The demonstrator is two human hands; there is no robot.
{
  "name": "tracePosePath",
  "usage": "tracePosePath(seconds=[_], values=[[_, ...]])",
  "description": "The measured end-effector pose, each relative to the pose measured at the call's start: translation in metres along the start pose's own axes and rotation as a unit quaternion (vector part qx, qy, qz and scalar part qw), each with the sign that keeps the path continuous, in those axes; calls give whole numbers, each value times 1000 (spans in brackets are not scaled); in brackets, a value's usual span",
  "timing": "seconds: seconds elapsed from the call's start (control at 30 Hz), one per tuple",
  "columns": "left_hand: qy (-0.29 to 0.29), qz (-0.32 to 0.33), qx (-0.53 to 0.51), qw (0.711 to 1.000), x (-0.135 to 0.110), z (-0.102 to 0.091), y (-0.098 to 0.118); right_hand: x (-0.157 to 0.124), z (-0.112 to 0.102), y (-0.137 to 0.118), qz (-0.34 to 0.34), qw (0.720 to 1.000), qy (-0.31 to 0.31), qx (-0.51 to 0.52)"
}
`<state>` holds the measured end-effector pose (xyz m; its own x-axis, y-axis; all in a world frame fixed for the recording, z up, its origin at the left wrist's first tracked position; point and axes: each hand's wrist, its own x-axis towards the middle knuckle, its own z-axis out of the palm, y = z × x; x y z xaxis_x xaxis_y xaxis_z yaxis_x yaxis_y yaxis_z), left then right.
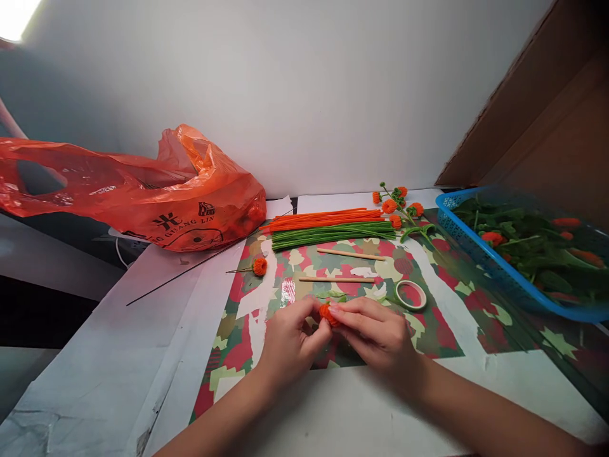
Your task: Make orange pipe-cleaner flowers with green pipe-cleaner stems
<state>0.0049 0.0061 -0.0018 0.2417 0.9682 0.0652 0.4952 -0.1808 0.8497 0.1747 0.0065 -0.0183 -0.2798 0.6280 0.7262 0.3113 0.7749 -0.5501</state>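
Observation:
Between my two hands, low over the patterned mat, is a small orange pipe-cleaner flower head (329, 314). My left hand (292, 336) pinches it from the left with thumb and forefinger. From the other side the fingertips of my right hand (380, 333) press on it too. Just beyond my fingers lie some light green leaf-like pieces (333, 295), partly hidden. A wooden stick (337, 279) rests farther back, with a second wooden stick (351, 254) behind it. To the right of my right hand is a roll of green tape (410, 296).
Bundles of orange pipe cleaners (328, 219) and green pipe cleaners (333, 235) lie at the back. A finished flower stem (397, 206) is beside them. A single orange flower on wire (259, 266), a red plastic bag (190, 197) and a long dark rod (190, 268) are left; a blue basket (504, 270) stands right.

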Motion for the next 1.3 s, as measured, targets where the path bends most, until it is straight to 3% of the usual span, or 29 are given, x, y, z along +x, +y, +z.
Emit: tracePosePath(seconds=[0.17, 0.47, 0.57, 0.73, 0.9, 1.0, 1.3], values=[[25, 8, 60, 998, 0, 1, 2, 1, 1, -2, -2, 1000, -4, 8], [18, 37, 97, 994, 0, 1, -2, 3, 0, -3, 19, 999, -1, 32], [9, 43, 52, 998, 1, -5, -1, 5, -3, -3, 54, 996, 29, 60], [43, 27, -66, 997, 3, -13, 2, 6, -7, 2, 203, 972, 71, 94], [-75, -75, -272, 956, 7, -13, 0, 4, -6, 5, 315, 914, 40, 255], [-84, -83, -318, 941, 7, -11, -2, 4, -6, 4, 330, 892, 22, 306], [-45, -61, -314, 946, 3, -7, -2, 5, -6, -1, 313, 908, 1, 279]])
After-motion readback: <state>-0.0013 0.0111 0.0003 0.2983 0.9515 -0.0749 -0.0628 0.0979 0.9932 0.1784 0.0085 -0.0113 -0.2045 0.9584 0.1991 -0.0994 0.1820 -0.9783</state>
